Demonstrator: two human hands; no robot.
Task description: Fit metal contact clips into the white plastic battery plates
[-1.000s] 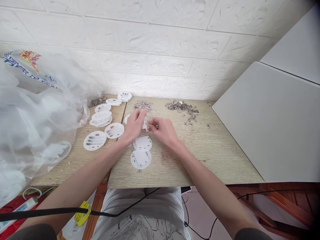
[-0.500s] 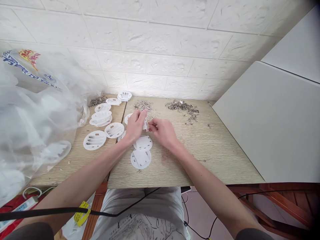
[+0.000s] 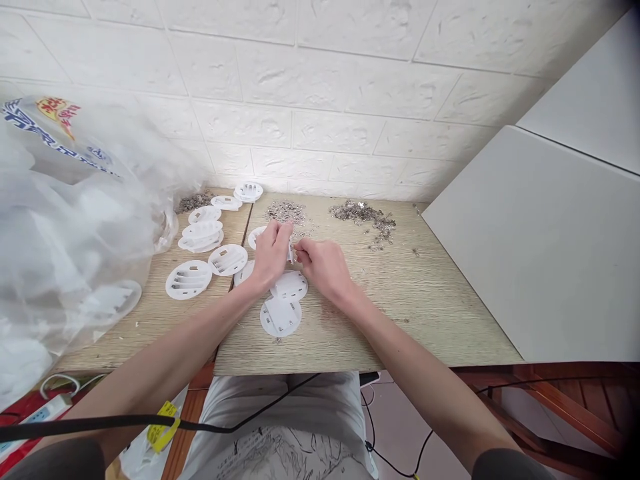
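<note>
My left hand (image 3: 273,253) is closed around a white round plastic battery holder (image 3: 290,252), tilted up on edge and mostly hidden by the fingers. My right hand (image 3: 323,261) is pinched at the right edge of that piece; whatever lies between its fingertips is too small to make out. Below the hands, two more white round battery holders (image 3: 281,316) overlap on the table, flat side up. Others peek out beside my left wrist. Behind my hands lies a heap of small metal contacts (image 3: 286,212), and to its right a darker heap of metal clips (image 3: 363,213).
Several white discs with battery slots (image 3: 189,280) lie along the left part of the table (image 3: 425,320). A large clear plastic bag (image 3: 90,220) bulges over the left side. A grey-white panel (image 3: 540,253) stands at the right, and a white brick-patterned wall (image 3: 320,87) closes the back.
The holder in my left hand has turned more edge-on. My right hand has shifted slightly, staying at its edge. One disc beneath has slid a little to the right.
</note>
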